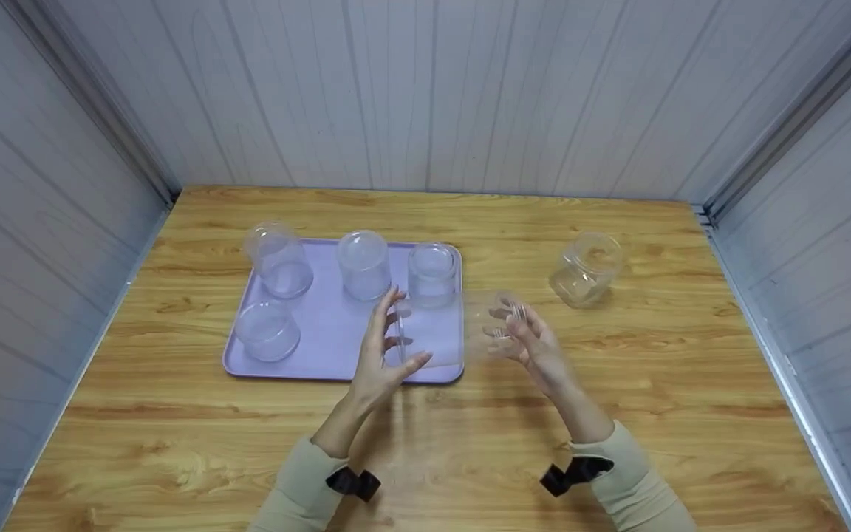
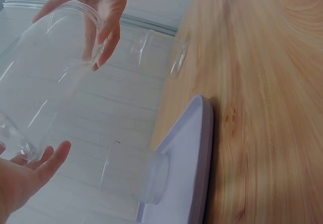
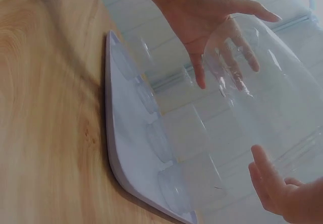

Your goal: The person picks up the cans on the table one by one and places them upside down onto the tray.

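Observation:
A clear plastic jar lies sideways in the air between my two hands, above the front right corner of a lilac tray. My left hand has its fingers spread fairly straight against the jar's base end, thumb below. My right hand grips the jar's mouth end, its fingers curled over the rim. In the left wrist view only the heel and thumb of the left hand show, just under the jar.
Several clear jars stand upside down on the tray, among them one at the back left and one at the front left. Another clear jar lies tilted on the wooden table at the right. Grey walls close in three sides.

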Available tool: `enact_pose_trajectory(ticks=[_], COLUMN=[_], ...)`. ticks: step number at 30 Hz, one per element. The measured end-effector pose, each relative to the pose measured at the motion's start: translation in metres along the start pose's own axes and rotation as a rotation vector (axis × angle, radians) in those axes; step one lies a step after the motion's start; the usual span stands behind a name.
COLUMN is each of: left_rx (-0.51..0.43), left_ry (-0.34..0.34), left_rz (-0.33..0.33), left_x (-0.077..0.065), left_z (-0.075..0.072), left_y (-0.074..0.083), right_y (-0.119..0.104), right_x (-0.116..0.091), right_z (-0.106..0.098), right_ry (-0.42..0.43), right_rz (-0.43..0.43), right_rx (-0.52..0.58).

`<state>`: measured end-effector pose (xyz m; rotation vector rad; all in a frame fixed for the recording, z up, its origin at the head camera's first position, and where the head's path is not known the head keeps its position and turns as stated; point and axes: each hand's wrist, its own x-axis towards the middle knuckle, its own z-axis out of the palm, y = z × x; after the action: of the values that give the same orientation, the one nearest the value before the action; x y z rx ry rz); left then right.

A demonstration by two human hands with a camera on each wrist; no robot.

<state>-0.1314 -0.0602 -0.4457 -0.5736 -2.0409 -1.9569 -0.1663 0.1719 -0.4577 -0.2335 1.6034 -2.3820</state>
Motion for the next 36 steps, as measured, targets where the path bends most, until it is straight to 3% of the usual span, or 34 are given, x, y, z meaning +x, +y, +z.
enact_pose_trajectory(ticks=[11, 18, 29, 36], left_rx=[-0.002, 0.078, 0.233, 0.365], left_ry=[0.050, 0.063, 0.071, 0.060], left_rz=[0.052, 0.057, 0.060, -0.018], left_x=[0.000, 0.002, 0.006, 0.008], left_z=[-0.001, -0.005, -0.018, -0.033], left_y=[0.001, 0.011, 0.018, -0.007], right_y=[-0.002, -0.005, -0.012, -0.017], right_x=[0.001, -0.001, 0.002, 0.006], right_z=[-0.001, -0.006, -0.017, -0.027], right_ry=[-0.062, -0.080, 0.032, 0.036], right_rz=[0.044, 0.056, 0.004, -0.011], right_rx=[-0.040, -0.146, -0.402, -0.555])
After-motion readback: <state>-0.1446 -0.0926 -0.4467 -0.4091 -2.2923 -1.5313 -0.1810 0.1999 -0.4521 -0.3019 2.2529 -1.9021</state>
